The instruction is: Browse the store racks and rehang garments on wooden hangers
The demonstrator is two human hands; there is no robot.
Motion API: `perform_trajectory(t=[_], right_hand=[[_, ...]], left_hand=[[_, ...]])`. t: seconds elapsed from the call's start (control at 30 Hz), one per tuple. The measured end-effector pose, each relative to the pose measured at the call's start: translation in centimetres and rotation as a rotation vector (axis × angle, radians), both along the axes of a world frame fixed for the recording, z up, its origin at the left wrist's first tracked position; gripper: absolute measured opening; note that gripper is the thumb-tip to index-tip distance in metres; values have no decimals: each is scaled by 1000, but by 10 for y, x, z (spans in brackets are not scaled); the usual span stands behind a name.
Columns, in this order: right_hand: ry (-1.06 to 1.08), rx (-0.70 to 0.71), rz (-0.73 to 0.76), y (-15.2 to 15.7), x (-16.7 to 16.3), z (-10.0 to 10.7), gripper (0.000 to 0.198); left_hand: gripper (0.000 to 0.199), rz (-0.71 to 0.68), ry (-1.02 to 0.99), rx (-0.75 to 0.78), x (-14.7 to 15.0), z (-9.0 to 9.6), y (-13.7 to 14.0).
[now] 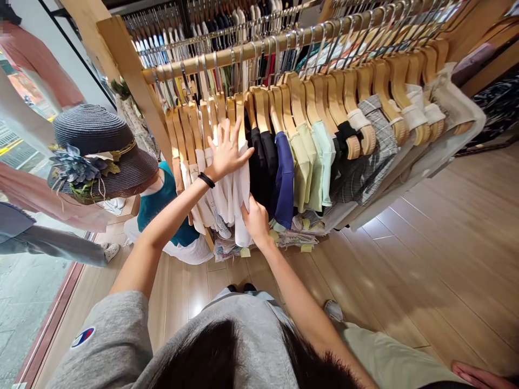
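Observation:
My left hand (229,150), a black band at its wrist, lies with fingers spread over the shoulders of several white shirts on wooden hangers. Lower down, my right hand (256,219) is closed on the edge of a white shirt (242,186), its fingertips partly hidden by the fabric. Just right of it hang black shirts (263,167), then a navy blue shirt (285,181). Pale yellow-green shirts (303,167) and mint shirts (323,156) follow along the rail. All hang from a wooden rail (259,49) by metal hooks.
Grey checked and beige garments hang farther right. At left stands a mannequin with a dark straw hat (95,151) and teal top (166,202). Plastic-wrapped packs (239,249) lie under the rack. Another person's pale green trousers (389,354) and a hand (478,374) show at lower right.

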State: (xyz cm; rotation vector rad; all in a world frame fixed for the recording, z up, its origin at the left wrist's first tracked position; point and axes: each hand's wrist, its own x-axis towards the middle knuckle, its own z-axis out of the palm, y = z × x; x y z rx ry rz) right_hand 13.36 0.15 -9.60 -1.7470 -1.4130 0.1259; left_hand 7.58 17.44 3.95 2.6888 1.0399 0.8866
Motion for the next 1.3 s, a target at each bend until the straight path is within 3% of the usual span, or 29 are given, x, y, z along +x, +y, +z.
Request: perform_trajectory(t=[0.27, 0.6, 0.8, 0.93, 1.07, 1.13, 1.23, 1.3], right_hand=[[-82, -90, 5, -3, 3, -5, 54], [-74, -81, 19, -5, 7, -7, 51], [36, 1, 63, -3, 12, -10, 26], [232, 81, -53, 5, 24, -22, 39], [368, 123, -183, 26, 31, -28, 38], [428, 139, -252, 43, 29, -24, 43], [532, 142, -365, 75, 25, -12, 70], [597, 149, -418, 96, 25, -2, 79]], left_hand=[[73, -79, 75, 40, 11, 2, -1], [63, -145, 127, 49, 18, 4, -7], [54, -141, 151, 55, 18, 4, -9], [36, -158, 166, 52, 14, 7, -10], [33, -159, 247, 68, 10, 9, -11], [35, -176, 270, 84, 8, 9, -12], [40, -210, 300, 91, 6, 11, -14], [45, -214, 342, 98, 6, 13, -17]])
